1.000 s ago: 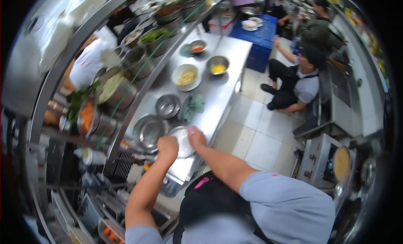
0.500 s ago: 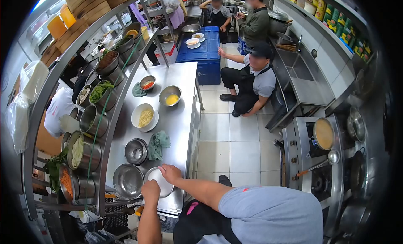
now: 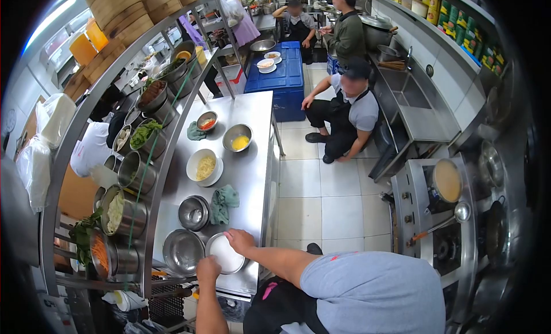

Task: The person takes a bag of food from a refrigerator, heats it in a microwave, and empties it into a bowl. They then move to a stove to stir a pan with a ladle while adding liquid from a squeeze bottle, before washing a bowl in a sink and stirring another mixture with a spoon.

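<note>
My left hand (image 3: pixel 208 269) is closed on the lower left rim of a round vessel (image 3: pixel 225 255) with white contents. Around its upper right rim, my right hand (image 3: pixel 239 241) has its fingers wrapped. Beside the vessel sits a large metal bowl (image 3: pixel 183 252), which looks empty. Behind them are small stacked metal bowls (image 3: pixel 193 212) and a crumpled green cloth (image 3: pixel 224 204). Farther back stand a white bowl of noodles (image 3: pixel 204 167), a metal bowl of yellow liquid (image 3: pixel 237 137) and a small bowl with red pieces (image 3: pixel 207 121).
A metal shelf (image 3: pixel 159 205) with ingredient pots runs along the left of the steel table (image 3: pixel 252 173). A stove (image 3: pixel 422 219) with a pan and ladle is on the right. One person (image 3: pixel 350 110) crouches in the aisle; two others are behind, near a blue chest (image 3: pixel 281 81).
The crouching person's raised hand has come down to the knee. My view has shifted slightly, and my hands remain at the vessel's rim.
</note>
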Available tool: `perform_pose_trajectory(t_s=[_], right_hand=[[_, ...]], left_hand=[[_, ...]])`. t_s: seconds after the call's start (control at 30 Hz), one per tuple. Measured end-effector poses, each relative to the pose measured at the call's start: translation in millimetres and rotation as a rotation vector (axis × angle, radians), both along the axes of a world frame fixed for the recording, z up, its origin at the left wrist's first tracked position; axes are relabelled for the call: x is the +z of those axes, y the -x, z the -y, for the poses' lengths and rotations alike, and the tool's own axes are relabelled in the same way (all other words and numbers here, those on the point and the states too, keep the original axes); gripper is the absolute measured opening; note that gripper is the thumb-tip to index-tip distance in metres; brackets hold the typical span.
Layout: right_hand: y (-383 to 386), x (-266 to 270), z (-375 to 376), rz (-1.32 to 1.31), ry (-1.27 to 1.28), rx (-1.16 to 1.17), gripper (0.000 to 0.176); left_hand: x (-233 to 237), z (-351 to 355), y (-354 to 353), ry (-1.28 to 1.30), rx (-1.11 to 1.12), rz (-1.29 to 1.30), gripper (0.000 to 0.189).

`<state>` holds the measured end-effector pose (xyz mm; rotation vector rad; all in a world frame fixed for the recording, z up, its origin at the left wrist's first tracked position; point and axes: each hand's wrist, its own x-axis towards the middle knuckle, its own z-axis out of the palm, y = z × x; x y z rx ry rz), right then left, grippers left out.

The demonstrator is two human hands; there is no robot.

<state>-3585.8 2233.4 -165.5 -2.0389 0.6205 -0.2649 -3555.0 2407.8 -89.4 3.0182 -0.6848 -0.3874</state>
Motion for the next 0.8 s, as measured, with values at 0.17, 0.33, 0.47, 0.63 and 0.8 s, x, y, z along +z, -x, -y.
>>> perform_pose_trajectory(t_s=[0.17, 0.33, 0.47, 0.63, 0.8], right_hand=[[-1, -1, 0, -0.022, 0.022, 0.0, 0.041], [-2, -6, -3, -0.01, 0.044, -0.02, 0.041], [-2, -8, -6, -0.014, 0.054, -0.037, 0.04], [0, -6, -5, 0.012, 0.032, -0.09, 0.038], [-2, -8, -6, 0.024, 0.036, -0.078, 0.037]], left_hand=[[-10, 10, -1, -0.06, -0.092, 0.041, 0.023], [3, 25, 8, -0.103, -0.078, 0.012, 0.025], [1, 29, 10, -0.109, -0.105, 0.032, 0.026], [11, 44, 16, -0.156, -0.183, 0.055, 0.024], [7, 46, 17, -0.195, -0.293, 0.105, 0.02]])
